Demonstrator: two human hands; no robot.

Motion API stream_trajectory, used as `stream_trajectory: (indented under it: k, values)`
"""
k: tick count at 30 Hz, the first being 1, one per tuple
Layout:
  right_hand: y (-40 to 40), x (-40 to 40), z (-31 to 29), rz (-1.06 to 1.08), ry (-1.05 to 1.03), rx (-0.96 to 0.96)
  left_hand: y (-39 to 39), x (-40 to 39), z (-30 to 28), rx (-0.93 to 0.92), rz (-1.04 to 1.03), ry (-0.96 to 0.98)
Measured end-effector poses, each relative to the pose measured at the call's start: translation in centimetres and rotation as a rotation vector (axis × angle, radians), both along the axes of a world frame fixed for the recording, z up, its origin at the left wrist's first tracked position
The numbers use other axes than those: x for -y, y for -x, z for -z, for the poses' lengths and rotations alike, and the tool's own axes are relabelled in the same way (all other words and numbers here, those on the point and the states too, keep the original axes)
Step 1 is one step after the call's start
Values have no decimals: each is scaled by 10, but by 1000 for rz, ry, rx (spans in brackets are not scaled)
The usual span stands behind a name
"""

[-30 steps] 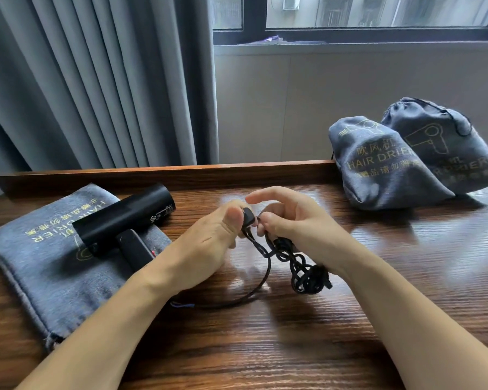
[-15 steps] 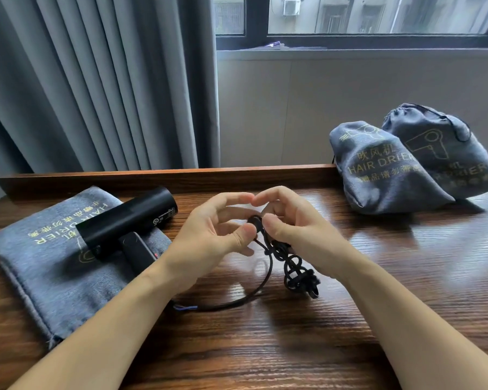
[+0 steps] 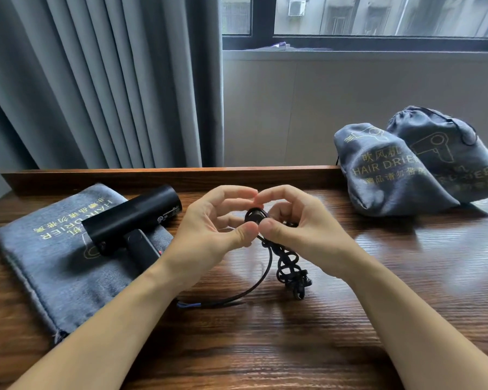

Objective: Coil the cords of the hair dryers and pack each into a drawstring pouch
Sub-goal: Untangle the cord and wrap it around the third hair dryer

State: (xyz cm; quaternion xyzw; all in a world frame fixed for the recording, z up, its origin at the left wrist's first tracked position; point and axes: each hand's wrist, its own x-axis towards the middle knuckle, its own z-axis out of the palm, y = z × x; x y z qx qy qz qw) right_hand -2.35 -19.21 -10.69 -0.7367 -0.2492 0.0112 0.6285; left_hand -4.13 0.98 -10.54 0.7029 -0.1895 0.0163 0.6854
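A black hair dryer point(image 3: 133, 220) lies on a flat grey drawstring pouch point(image 3: 54, 249) at the left of the wooden table point(image 3: 265, 347). Its black cord point(image 3: 286, 263) hangs in a knotted, braided bunch above the table's middle. My left hand point(image 3: 209, 235) and my right hand point(image 3: 302, 229) meet over it, thumbs and fingertips pinching the cord's top loop between them. A loose length curves down to the table and ends in bare blue wires point(image 3: 186, 304) by my left forearm.
Two filled grey pouches point(image 3: 389, 175) point(image 3: 448, 153) printed "HAIR DRIER" lean together at the back right. A raised wooden ledge point(image 3: 181, 175) runs along the table's far edge. Grey curtains point(image 3: 96, 80) hang behind on the left, a window on the right.
My left hand has opened its fist-like grip into a fingertip pinch. Both hands now hold the cord's top loop closer together, and the knotted bunch hangs a little more to the left.
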Motion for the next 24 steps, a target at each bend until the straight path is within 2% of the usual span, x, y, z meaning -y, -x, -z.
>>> stream_trajectory:
  k: [6,10,13,19,24]
  values:
    - [0,0,2,-33,35,28,0,4,2,-87,-3,100]
    - [0,-2,4,0,62,60,-2,3,1,-26,-8,45]
    - [-1,-3,5,28,70,78,-2,0,-2,-45,48,43]
    - [2,-4,4,60,94,144,-5,3,3,-108,-35,161]
    - [7,-6,1,60,71,124,-5,5,5,-76,-110,93]
